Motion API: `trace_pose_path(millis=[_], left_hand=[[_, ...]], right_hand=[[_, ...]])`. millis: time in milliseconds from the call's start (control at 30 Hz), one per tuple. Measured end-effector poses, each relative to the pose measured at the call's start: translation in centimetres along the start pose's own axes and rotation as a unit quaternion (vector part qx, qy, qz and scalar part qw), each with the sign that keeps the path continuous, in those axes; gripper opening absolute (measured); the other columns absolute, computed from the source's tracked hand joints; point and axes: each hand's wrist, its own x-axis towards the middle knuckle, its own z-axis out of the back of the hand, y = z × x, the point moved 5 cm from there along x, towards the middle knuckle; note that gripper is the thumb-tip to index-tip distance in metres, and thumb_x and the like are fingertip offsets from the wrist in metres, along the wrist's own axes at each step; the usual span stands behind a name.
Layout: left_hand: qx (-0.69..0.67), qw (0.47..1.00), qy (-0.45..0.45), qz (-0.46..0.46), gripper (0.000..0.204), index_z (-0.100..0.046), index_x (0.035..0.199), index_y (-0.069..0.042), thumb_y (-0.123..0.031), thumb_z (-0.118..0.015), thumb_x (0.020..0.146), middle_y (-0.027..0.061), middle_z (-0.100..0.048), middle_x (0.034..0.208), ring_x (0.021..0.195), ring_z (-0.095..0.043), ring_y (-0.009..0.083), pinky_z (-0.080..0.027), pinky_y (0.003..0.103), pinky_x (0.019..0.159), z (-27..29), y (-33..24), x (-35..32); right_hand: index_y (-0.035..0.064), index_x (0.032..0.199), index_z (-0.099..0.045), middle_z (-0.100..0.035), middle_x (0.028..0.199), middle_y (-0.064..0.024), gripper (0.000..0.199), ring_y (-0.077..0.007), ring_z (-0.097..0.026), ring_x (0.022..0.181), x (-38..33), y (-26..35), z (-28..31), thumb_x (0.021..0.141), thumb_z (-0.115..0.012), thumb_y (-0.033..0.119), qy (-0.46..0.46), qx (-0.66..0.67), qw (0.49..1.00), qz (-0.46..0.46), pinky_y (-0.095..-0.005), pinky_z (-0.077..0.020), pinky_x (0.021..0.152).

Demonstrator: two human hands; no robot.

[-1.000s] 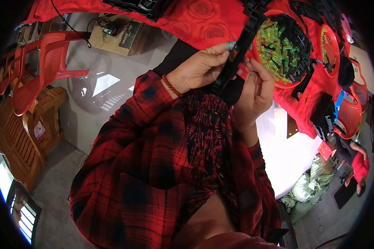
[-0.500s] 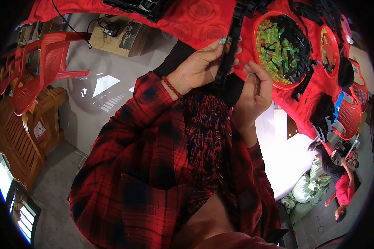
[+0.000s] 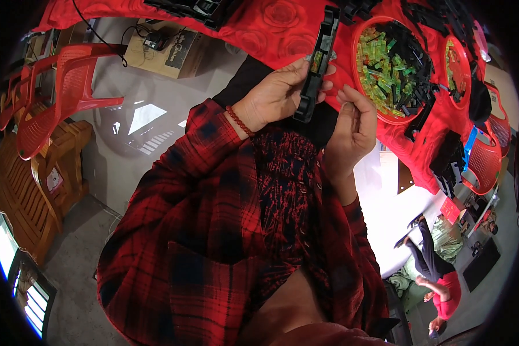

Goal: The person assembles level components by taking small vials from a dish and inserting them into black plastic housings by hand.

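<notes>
My left hand grips a long black plastic level frame with wavy, hollowed ends. The frame stands tilted in front of my lap, at the edge of the red tablecloth. A small yellow-green vial shows in its middle, beside my fingertips. Just right of the frame and apart from it, my right hand is half curled, thumb close to the index finger; whatever it may hold is hidden. Beyond that hand sits a round red basin of clear yellow-green vials and small black pieces.
The red rose-patterned tablecloth bears black parts at the far left. A second red basin stands farther right. Red plastic chairs and a cardboard box are on the left. A person in red is at the lower right.
The frame has turned in my left hand, so its hollow inner side and the vial show more. My right hand has barely moved. The person at lower right has shifted and bends over.
</notes>
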Motion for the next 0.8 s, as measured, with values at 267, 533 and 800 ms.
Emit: trace_pose_path(millis=[267, 533, 800], left_hand=[[0.027, 0.999, 0.035, -0.01, 0.046, -0.039, 0.146, -0.012, -0.017, -0.049, 0.102, 0.0138, -0.051, 0.14, 0.112, -0.061, 0.0265, -0.053, 0.041, 0.096, -1.2, -0.1, -0.1], [0.07, 0.997, 0.024, -0.025, 0.047, -0.039, 0.146, -0.011, -0.017, -0.051, 0.101, 0.0119, -0.05, 0.141, 0.119, -0.057, 0.0256, -0.046, 0.042, 0.105, -1.0, 0.1, -0.3], [0.089, 0.994, 0.042, -0.035, 0.051, -0.037, 0.146, -0.008, -0.016, -0.054, 0.099, 0.0123, -0.052, 0.139, 0.121, -0.056, 0.0249, -0.045, 0.043, 0.105, -1.0, 0.3, 0.0]], right_hand=[[-0.005, 0.111, -0.061, -0.06, 0.103, -0.0118, 0.022, -0.0168, -0.061, 0.093, 0.0, -0.2, -0.1, 0.093, -0.05, -0.012, -0.002, 0.004, 1.0, -0.008, -0.0265, -0.049, 0.084], [-0.0043, 0.11, -0.061, -0.06, 0.102, -0.012, 0.022, -0.0169, -0.062, 0.091, -0.1, -0.1, -0.2, 0.093, -0.05, -0.013, 0.002, 0.008, 1.0, -0.006, -0.0264, -0.0491, 0.083], [-0.0028, 0.106, -0.063, -0.062, 0.097, -0.0114, 0.023, -0.0177, -0.062, 0.086, 0.0, -0.5, 0.2, 0.09, -0.05, -0.013, -0.009, -0.01, 1.0, -0.002, -0.027, -0.0494, 0.079]])
